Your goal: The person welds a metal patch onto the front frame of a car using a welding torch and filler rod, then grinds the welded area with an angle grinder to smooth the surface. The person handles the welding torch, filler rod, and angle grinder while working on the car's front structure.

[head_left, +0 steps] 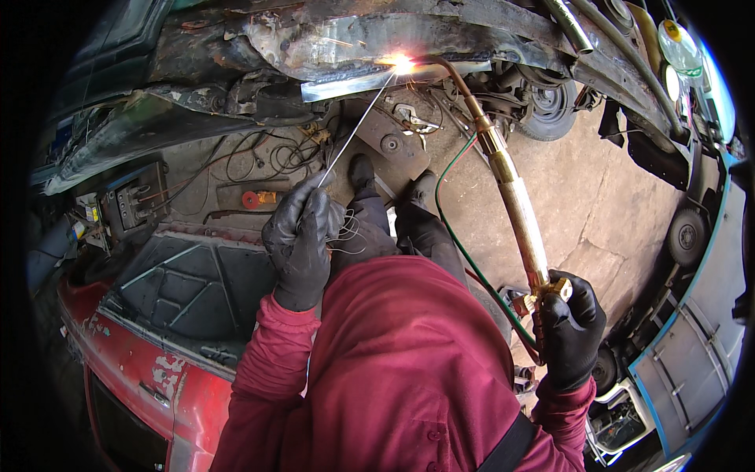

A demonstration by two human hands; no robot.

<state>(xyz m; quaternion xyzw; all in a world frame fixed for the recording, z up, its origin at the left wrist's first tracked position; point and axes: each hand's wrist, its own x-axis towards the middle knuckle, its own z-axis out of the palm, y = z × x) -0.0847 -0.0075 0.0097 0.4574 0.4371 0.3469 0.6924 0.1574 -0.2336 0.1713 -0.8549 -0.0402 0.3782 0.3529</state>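
Note:
My right hand [572, 329], in a black glove, is closed round the lower end of a brass gas welding torch [519, 208]. The torch's thin bent tip reaches up to a bright flame and glow [402, 64] on a rusty vehicle body panel [307, 43]. My gloved left hand [305, 236] pinches a thin filler rod [358, 126], whose far end meets the glow. Loops of the same kind of thin wire hang by that hand. A bare metal strip [346, 85] lies along the panel's lower edge, under the flame. The glare hides the exact joint.
Green and red hoses [446, 212] run down from the torch. On the concrete floor lie coiled cables [291, 153] and an orange angle grinder [259, 199]. A red car [189, 401] stands at the lower left, a blue-grey vehicle [692, 370] at the right. A wheel [550, 110] sits beyond the torch.

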